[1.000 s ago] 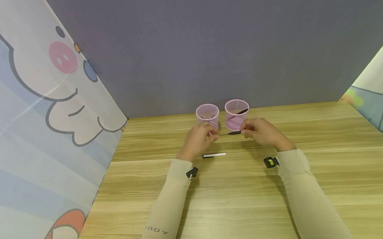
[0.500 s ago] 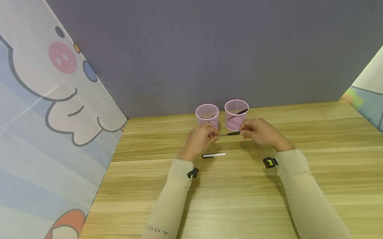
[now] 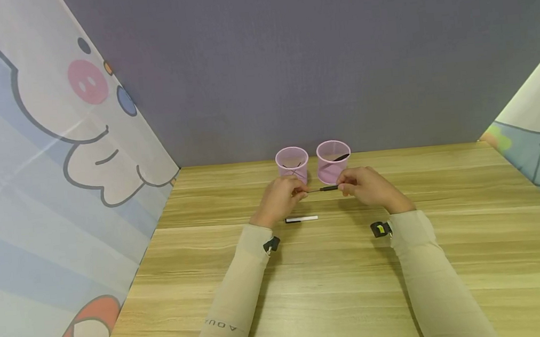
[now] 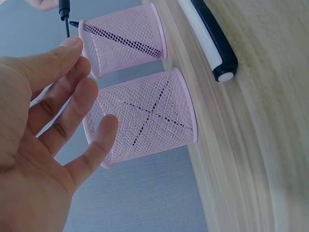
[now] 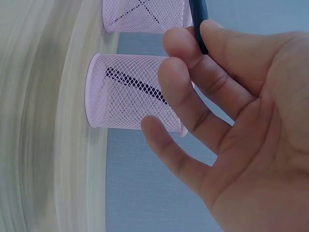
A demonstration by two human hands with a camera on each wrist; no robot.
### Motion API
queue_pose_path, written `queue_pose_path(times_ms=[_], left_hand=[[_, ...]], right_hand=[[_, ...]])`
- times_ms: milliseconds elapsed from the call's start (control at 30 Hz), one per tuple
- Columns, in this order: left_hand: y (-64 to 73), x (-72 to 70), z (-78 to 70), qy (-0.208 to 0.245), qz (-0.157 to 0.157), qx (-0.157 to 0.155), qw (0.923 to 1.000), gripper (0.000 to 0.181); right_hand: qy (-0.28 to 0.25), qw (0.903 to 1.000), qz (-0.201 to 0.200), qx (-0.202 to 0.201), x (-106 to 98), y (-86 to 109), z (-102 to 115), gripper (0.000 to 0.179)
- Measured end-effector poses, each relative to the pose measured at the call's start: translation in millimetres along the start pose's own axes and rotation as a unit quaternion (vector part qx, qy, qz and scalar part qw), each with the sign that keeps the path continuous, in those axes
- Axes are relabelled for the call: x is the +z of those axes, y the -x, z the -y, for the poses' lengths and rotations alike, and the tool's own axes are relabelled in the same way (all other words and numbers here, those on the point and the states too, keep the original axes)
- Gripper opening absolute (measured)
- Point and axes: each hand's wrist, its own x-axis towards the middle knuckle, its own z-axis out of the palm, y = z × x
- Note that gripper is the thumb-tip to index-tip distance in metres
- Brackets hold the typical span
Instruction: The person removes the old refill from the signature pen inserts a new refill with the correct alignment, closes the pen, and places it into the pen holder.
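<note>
Clearly, both hands are on one thing: the right hand (image 3: pixel 367 184) pinches the dark handle end of a thin tool (image 3: pixel 329 188) between thumb and forefinger, its other fingers loosely spread, while the left hand (image 3: pixel 279 197) nips the slender shaft at the opposite end in the same way. So the tool lies to the left of the right hand and to the right of the left, its long axis running straight across from one to the other, nearly level and held up off the table (image 3: pixel 329 292). Neither hand is the nearer, as each has an end; what shape the shaft's tip has I can't say, since the left fingertips cover it. Just beyond stand two pink mesh cups, upright and side by side, in a row that runs much the same way as the tool: the left cup (image 3: pixel 301 173), holding thin dark crossed pieces (image 4: pixel 152 111), is closer to the left hand, and the right cup (image 3: pixel 330 173), with a thicker dark piece (image 3: pixel 341 158) leaning in it, closer to the right. On the person's side of the tool, a white-and-black marker (image 3: pixel 302 219) lies flat on the table, roughly parallel to it.
</note>
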Motion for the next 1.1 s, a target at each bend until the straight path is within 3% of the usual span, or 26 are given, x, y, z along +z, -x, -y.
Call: queue_pose_path(times_ms=[667, 1100], left_hand=[[1.4, 1.2, 5.6, 0.017, -0.023, 0.014, 0.9995, 0.01], [1.8, -2.0, 6.1, 0.012, -0.024, 0.002, 0.9996, 0.008]], right_hand=[[-0.001, 1.0, -0.002, 0.002, -0.4, 0.6, -1.2, 0.004], [0.002, 1.0, -0.003, -0.002, -1.6, 0.8, -3.0, 0.005]])
